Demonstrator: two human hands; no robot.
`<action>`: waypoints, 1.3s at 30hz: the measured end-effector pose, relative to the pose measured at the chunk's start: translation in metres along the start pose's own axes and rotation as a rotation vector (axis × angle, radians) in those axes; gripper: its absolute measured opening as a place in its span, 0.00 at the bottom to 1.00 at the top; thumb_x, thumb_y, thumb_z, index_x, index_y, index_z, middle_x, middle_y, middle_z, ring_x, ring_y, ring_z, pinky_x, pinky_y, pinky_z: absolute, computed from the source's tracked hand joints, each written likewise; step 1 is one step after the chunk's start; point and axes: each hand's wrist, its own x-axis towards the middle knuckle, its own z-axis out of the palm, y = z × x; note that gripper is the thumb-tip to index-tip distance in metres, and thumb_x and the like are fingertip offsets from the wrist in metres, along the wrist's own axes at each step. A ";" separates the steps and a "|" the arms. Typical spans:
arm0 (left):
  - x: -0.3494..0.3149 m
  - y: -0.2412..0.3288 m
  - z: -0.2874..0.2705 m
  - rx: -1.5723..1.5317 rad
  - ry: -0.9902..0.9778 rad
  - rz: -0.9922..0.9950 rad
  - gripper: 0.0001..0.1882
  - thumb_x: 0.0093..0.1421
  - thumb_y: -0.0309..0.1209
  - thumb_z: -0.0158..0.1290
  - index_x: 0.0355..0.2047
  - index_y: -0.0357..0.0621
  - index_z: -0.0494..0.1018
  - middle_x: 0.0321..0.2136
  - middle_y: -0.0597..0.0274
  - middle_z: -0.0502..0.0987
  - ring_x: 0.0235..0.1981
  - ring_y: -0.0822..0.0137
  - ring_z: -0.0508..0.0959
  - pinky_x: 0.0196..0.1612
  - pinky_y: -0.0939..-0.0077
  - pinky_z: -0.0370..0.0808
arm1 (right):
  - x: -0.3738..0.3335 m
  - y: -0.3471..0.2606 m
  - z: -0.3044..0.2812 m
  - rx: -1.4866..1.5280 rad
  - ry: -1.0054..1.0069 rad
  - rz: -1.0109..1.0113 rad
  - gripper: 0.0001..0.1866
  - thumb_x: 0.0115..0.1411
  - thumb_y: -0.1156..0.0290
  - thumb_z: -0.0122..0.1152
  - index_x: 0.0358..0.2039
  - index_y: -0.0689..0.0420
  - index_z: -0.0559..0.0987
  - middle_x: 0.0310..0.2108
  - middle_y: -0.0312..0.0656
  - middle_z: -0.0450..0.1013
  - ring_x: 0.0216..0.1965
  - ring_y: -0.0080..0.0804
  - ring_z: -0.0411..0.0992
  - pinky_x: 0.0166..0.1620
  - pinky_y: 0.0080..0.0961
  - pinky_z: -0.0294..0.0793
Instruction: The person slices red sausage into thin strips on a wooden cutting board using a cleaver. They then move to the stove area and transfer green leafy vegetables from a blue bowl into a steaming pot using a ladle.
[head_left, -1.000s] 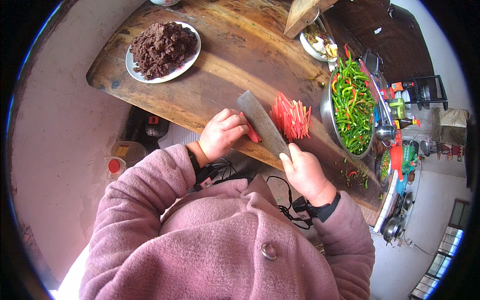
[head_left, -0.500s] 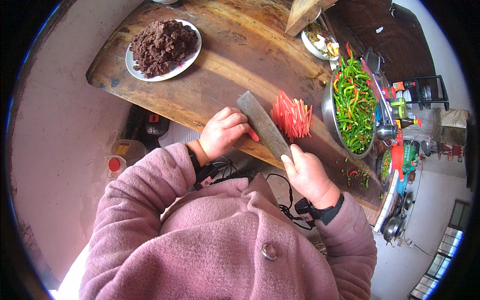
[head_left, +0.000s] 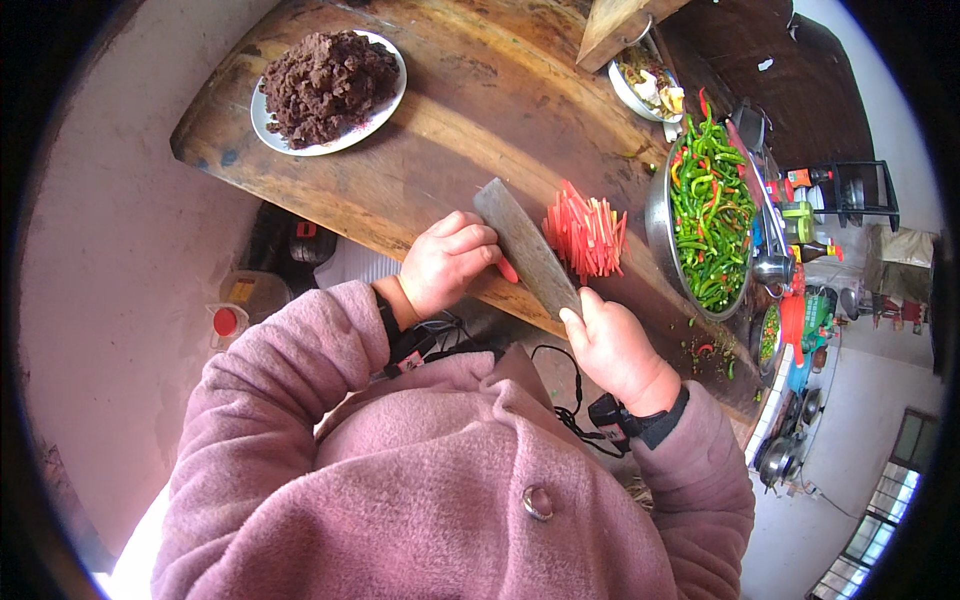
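My right hand [head_left: 622, 348] is closed around the handle end of a broad grey kitchen cleaver [head_left: 526, 246], whose blade slants up and left over the wooden table [head_left: 440, 165]. Just left of the blade, my left hand [head_left: 447, 263] has its fingers curled down on a red piece [head_left: 508, 271] of food, perhaps carrot; only its tip shows. Most of that piece is hidden beneath the fingers. On the blade's other side lies a heap of thin red strips [head_left: 586, 238], apart from both hands.
A white plate [head_left: 396, 88] piled with dark brown crumbly food stands at the far left. To the right, a metal bowl [head_left: 657, 225] holds green and red chillies. Behind it are a smaller bowl [head_left: 622, 90] and a wooden block [head_left: 606, 38]. Chilli bits [head_left: 706, 349] lie near the table's right edge.
The view has shifted very slightly. Both hands, the cleaver and the heap of strips keep almost the same places.
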 end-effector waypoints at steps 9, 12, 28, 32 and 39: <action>-0.003 -0.001 0.003 -0.007 -0.005 -0.025 0.14 0.44 0.26 0.57 0.35 0.42 0.77 0.37 0.60 0.76 0.40 0.56 0.75 0.43 0.66 0.76 | 0.007 -0.002 0.002 0.028 -0.038 0.027 0.14 0.64 0.66 0.56 0.35 0.66 0.72 0.20 0.60 0.71 0.24 0.62 0.71 0.28 0.52 0.69; -0.003 -0.002 0.004 0.018 0.001 -0.020 0.15 0.42 0.28 0.56 0.34 0.43 0.77 0.37 0.61 0.76 0.40 0.57 0.76 0.43 0.68 0.76 | 0.009 -0.001 0.004 0.030 -0.029 0.013 0.14 0.65 0.66 0.55 0.35 0.67 0.72 0.20 0.61 0.71 0.25 0.62 0.71 0.29 0.52 0.69; 0.001 0.002 0.000 -0.027 -0.033 -0.039 0.13 0.45 0.26 0.56 0.34 0.43 0.76 0.35 0.60 0.74 0.40 0.56 0.75 0.43 0.65 0.76 | 0.033 -0.008 0.021 0.007 -0.036 0.019 0.14 0.65 0.64 0.53 0.34 0.65 0.71 0.20 0.59 0.72 0.25 0.61 0.72 0.29 0.51 0.71; 0.000 0.001 0.001 -0.001 -0.021 -0.032 0.12 0.45 0.26 0.56 0.33 0.43 0.76 0.35 0.60 0.74 0.39 0.56 0.75 0.43 0.65 0.76 | 0.043 -0.007 0.038 -0.005 0.016 -0.011 0.13 0.66 0.63 0.52 0.34 0.62 0.70 0.18 0.56 0.72 0.23 0.59 0.73 0.28 0.51 0.72; 0.000 0.002 0.002 -0.003 -0.026 -0.025 0.12 0.45 0.25 0.58 0.33 0.45 0.77 0.35 0.61 0.74 0.39 0.56 0.75 0.42 0.65 0.75 | 0.039 -0.004 0.061 0.025 0.120 -0.008 0.13 0.66 0.63 0.52 0.33 0.61 0.70 0.17 0.54 0.72 0.21 0.57 0.73 0.26 0.50 0.72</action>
